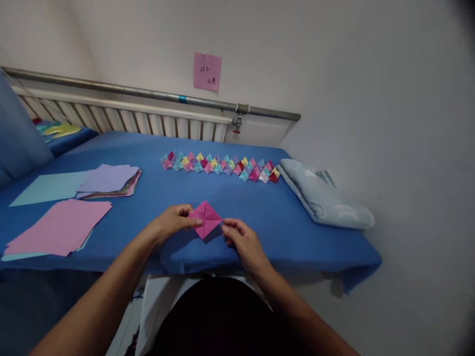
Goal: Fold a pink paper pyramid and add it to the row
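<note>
A magenta square of folded origami paper (pixel 208 215) is held up as a diamond over the blue cloth, with creases crossing at its centre. My left hand (pixel 176 220) pinches its left corner, thumb lying on the front and fingers behind. At the right corner, the fingertips of my right hand (pixel 239 240) are pressed together on the paper's tip. Beyond my hands, several small folded paper pieces (pixel 218 165) in pink, yellow, teal, purple and red stand in close rows.
To the left lie a pink paper stack (pixel 61 227), a purple-topped stack (pixel 107 179) and a light teal sheet (pixel 46 188). A folded pale blanket (pixel 326 195) rests at the right end of the blue-covered table (pixel 148 212). Behind it are a radiator (pixel 159 123) and pipe (pixel 129 91).
</note>
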Motion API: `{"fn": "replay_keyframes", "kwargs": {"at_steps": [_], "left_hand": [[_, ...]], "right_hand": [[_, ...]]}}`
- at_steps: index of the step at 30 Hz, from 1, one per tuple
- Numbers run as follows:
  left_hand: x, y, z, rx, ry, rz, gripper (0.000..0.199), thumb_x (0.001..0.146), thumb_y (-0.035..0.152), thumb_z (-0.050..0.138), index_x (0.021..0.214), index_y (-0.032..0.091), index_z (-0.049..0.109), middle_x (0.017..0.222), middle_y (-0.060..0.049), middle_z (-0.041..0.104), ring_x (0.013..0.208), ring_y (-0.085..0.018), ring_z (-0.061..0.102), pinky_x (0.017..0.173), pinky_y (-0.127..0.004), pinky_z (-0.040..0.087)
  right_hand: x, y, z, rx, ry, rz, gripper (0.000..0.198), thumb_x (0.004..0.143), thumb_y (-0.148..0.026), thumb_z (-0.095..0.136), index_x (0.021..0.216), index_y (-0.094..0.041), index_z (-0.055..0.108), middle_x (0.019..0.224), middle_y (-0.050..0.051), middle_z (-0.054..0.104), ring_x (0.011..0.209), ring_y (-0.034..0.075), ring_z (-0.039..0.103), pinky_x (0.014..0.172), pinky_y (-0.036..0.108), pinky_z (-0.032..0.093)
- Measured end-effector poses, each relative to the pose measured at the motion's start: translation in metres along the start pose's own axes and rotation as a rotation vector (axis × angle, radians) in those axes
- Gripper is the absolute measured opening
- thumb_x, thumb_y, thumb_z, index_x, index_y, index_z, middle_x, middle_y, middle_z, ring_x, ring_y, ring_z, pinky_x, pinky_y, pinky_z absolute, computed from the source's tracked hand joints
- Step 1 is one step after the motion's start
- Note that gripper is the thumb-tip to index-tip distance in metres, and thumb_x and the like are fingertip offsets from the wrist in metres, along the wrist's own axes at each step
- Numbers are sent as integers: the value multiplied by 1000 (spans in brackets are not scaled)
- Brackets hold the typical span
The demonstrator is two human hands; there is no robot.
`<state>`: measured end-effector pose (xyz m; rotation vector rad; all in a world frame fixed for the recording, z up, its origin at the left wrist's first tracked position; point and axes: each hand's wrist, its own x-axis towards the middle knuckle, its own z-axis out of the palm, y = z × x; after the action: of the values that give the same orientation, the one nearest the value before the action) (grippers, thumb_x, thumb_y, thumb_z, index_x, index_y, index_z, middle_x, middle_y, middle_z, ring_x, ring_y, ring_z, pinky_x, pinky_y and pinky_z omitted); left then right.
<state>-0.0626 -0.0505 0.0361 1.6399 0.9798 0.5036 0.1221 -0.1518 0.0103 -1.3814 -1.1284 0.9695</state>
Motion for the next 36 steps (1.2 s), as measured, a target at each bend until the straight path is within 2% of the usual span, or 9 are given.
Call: {"fn": "replay_keyframes", "kwargs": {"at_steps": [2, 5, 10, 13, 18, 22, 25, 31, 36], "left_hand": [[-12, -6, 12, -219, 113, -5, 37, 60, 49, 73, 61, 18, 51, 58, 5, 51, 56, -10, 45, 56, -22, 34], [-21, -15, 33, -440, 194, 17, 37, 60, 46, 76, 62, 18, 52, 59, 6, 52, 57, -9, 46, 59, -22, 36], [-25, -16, 43, -522, 147, 23, 30, 63, 42, 75, 71, 18, 58, 69, 3, 62, 64, -11, 53, 65, -24, 41], [-27, -7, 30, -312, 96, 117, 27, 68, 37, 70, 85, 19, 60, 80, 0, 66, 74, -15, 58, 70, -28, 44], [-28, 0, 13, 516, 133, 479, 7, 80, 19, 56, 83, 22, 61, 80, 1, 64, 79, -17, 56, 74, -30, 40], [-27, -18, 27, 907, 338, 757, 15, 89, 16, 47, 85, 19, 61, 85, -5, 65, 82, -19, 54, 75, -34, 38], [-30, -35, 41, 992, 465, 850, 19, 91, 15, 42, 86, 17, 60, 91, -8, 65, 87, -21, 53, 77, -35, 38], [-49, -43, 52, 986, 321, 694, 15, 86, 15, 51, 98, 18, 60, 101, -8, 66, 95, -24, 54, 83, -40, 38], [-62, -41, 54, 910, 331, 660, 23, 84, 17, 53, 107, 17, 57, 109, -9, 66, 104, -25, 55, 90, -43, 37]], "right_hand": [[-5, -10, 11, 156, -95, 103, 31, 74, -34, 64, 101, -20, 63, 89, 5, 69, 77, 17, 63, 68, 28, 49], [-8, -20, 27, 304, -160, 121, 36, 70, -32, 67, 104, -22, 62, 99, 3, 69, 91, 19, 63, 80, 31, 48], [-2, -17, 29, 225, -125, 29, 27, 73, -29, 62, 99, -22, 63, 89, 0, 68, 85, 18, 62, 79, 31, 48], [0, -13, 18, -134, -96, -165, 17, 79, -25, 56, 93, -23, 65, 84, 0, 67, 79, 17, 59, 74, 30, 45], [3, -15, 2, -742, -147, -652, 22, 84, -12, 50, 97, -21, 64, 89, 4, 68, 84, 19, 56, 78, 34, 36], [9, -8, -2, -911, -154, -863, 20, 90, -15, 47, 99, -21, 64, 97, 5, 68, 89, 20, 54, 81, 35, 33], [10, 4, -4, -983, -159, -901, 18, 92, -18, 47, 97, -21, 64, 96, 5, 67, 90, 19, 53, 82, 36, 32], [-7, 15, -9, -1036, -325, -783, 18, 88, -18, 54, 105, -21, 61, 101, 5, 66, 92, 20, 52, 84, 38, 31], [-14, 14, -12, -890, -306, -698, 26, 86, -15, 55, 111, -19, 59, 109, 6, 65, 96, 21, 53, 86, 37, 33]]}}
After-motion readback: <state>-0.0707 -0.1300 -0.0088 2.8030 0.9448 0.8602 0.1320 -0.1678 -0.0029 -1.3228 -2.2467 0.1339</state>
